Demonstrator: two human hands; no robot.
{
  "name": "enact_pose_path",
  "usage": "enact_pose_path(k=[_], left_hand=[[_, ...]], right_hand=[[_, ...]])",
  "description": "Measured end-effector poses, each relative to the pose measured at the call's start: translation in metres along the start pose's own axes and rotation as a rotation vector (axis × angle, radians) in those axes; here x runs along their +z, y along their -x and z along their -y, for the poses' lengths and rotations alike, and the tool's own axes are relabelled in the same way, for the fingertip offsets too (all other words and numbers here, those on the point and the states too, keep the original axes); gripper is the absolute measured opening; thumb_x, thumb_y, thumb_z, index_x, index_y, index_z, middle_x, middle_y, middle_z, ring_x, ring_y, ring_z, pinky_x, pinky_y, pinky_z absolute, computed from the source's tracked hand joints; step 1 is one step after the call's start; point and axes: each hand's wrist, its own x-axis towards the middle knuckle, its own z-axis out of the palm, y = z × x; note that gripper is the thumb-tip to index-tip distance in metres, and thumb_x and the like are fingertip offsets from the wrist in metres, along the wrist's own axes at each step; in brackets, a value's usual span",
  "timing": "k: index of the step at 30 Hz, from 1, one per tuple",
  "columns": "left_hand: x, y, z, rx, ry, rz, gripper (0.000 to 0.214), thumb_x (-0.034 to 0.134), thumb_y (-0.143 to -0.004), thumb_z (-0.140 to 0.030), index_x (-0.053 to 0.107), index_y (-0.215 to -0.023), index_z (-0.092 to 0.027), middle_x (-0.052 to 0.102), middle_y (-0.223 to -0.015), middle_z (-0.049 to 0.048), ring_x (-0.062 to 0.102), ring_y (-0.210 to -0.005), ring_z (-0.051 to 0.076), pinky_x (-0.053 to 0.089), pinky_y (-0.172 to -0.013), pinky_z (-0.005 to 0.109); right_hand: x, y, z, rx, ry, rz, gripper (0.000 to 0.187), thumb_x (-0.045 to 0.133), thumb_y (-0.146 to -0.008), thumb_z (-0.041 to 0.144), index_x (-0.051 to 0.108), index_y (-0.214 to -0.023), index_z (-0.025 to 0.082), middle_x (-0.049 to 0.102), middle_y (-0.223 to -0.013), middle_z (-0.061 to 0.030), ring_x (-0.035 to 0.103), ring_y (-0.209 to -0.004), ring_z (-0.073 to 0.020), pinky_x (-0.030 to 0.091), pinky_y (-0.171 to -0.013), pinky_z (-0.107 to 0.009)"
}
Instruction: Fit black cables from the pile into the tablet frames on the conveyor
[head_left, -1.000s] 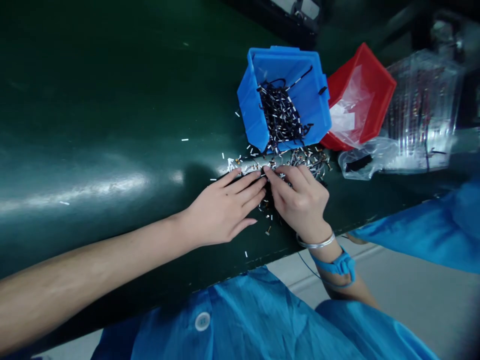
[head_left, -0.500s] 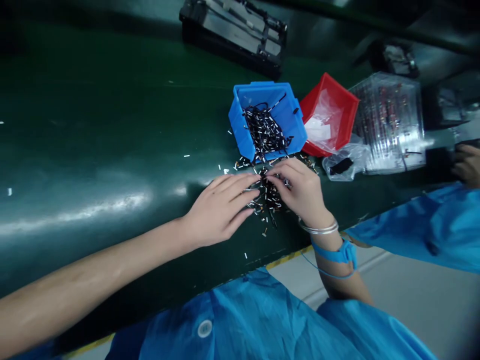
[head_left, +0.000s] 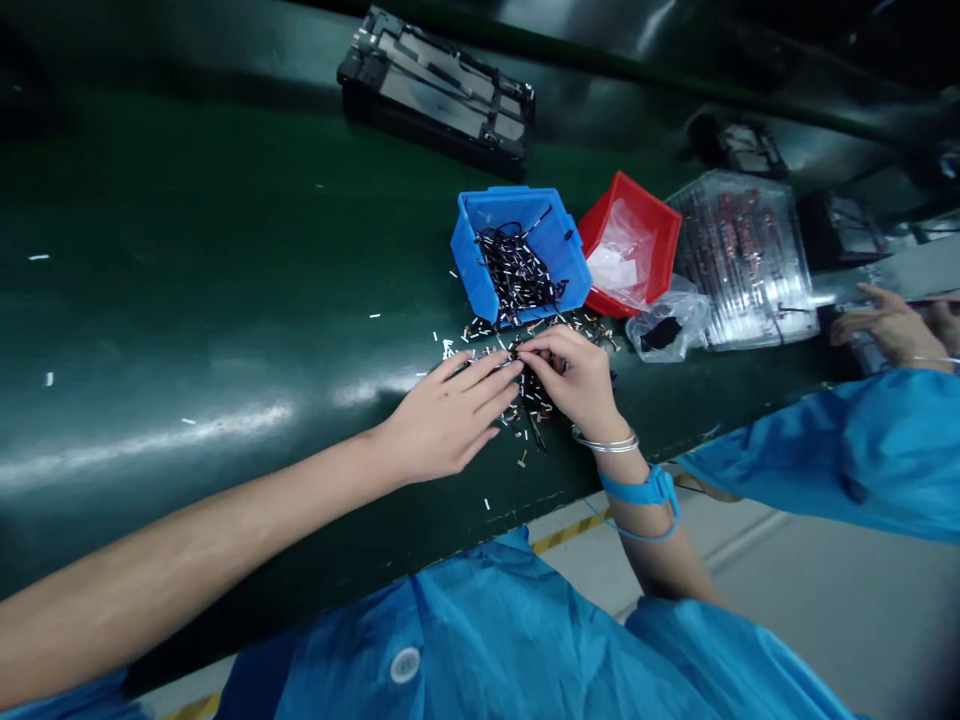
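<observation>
A loose pile of small black cable-like pieces (head_left: 534, 398) with white and coppery bits lies on the green table in front of a blue bin (head_left: 471, 265). My left hand (head_left: 442, 418) is at the left side of this pile, palm down with its fingers stretched out and a little apart. Thumb and forefinger of my right hand (head_left: 576, 378) are pinched together over the pile, close to the left fingertips. What the pinch holds is too small to make out. More black pieces with white ends (head_left: 517, 270) fill the lower part of the bin.
Beside the blue bin stands a red bin (head_left: 664, 245) with clear plastic inside. A clear bag (head_left: 686, 325) and a stack of clear trays (head_left: 750, 265) follow. A black fixture (head_left: 442, 95) sits behind. Another person's hand (head_left: 885, 325) is at the far right.
The view has shifted slightly, so the bins appear further left. My hands stay at the pile in much the same pose. The other person's hand has come further into view.
</observation>
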Motion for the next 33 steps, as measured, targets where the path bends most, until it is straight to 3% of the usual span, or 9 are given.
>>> enact_pose_path(k=[6, 10, 20, 28, 33], left_hand=[[0.0032, -0.0020, -0.0002, -0.012, -0.013, 0.140, 0.053, 0.045, -0.095, -0.039, 0.047, -0.138, -0.009, 0.043, -0.148, 0.0124, 0.034, -0.140, 0.028, 0.022, -0.116, 0.043], [0.0032, -0.0019, 0.0007, -0.020, 0.026, 0.153, 0.055, 0.047, -0.094, -0.040, 0.047, -0.139, -0.008, 0.041, -0.149, 0.0136, 0.032, -0.141, 0.028, 0.020, -0.116, 0.043], [0.0040, -0.0020, 0.0004, -0.032, 0.051, 0.144, 0.054, 0.048, -0.094, -0.039, 0.047, -0.138, -0.008, 0.043, -0.148, 0.0134, 0.034, -0.140, 0.029, 0.021, -0.116, 0.045], [0.0053, -0.0021, 0.0003, -0.036, 0.060, 0.141, 0.054, 0.047, -0.094, -0.039, 0.047, -0.139, -0.009, 0.044, -0.148, 0.0122, 0.033, -0.140, 0.029, 0.020, -0.116, 0.045], [0.0051, -0.0021, 0.0003, -0.033, 0.054, 0.140, 0.053, 0.047, -0.094, -0.038, 0.048, -0.138, -0.008, 0.045, -0.147, 0.0128, 0.034, -0.140, 0.029, 0.021, -0.116, 0.045]], right_hand=[[0.0065, 0.0032, 0.0003, -0.034, 0.055, -0.037, 0.010, 0.060, -0.087, 0.019, 0.068, -0.082, 0.023, 0.066, -0.076, -0.0021, 0.062, -0.074, -0.0162, 0.049, -0.063, -0.030], [0.0106, 0.0048, 0.0005, -0.057, 0.117, -0.099, 0.010, 0.060, -0.087, 0.019, 0.069, -0.082, 0.022, 0.066, -0.076, -0.0028, 0.062, -0.074, -0.0163, 0.049, -0.063, -0.030], [0.0097, 0.0036, 0.0014, -0.007, 0.079, -0.087, 0.009, 0.060, -0.087, 0.018, 0.067, -0.081, 0.020, 0.065, -0.074, -0.0011, 0.057, -0.062, -0.0123, 0.046, -0.055, -0.027], [0.0086, 0.0069, -0.0011, -0.234, 0.287, -0.101, 0.012, 0.059, -0.087, 0.015, 0.068, -0.087, 0.023, 0.066, -0.076, -0.0026, 0.060, -0.073, -0.0160, 0.050, -0.063, -0.030], [0.0022, 0.0099, -0.0050, -0.338, 0.389, -0.059, 0.026, 0.052, -0.088, 0.008, 0.069, -0.100, 0.024, 0.066, -0.083, -0.0035, 0.055, -0.072, -0.0153, 0.046, -0.063, -0.029]])
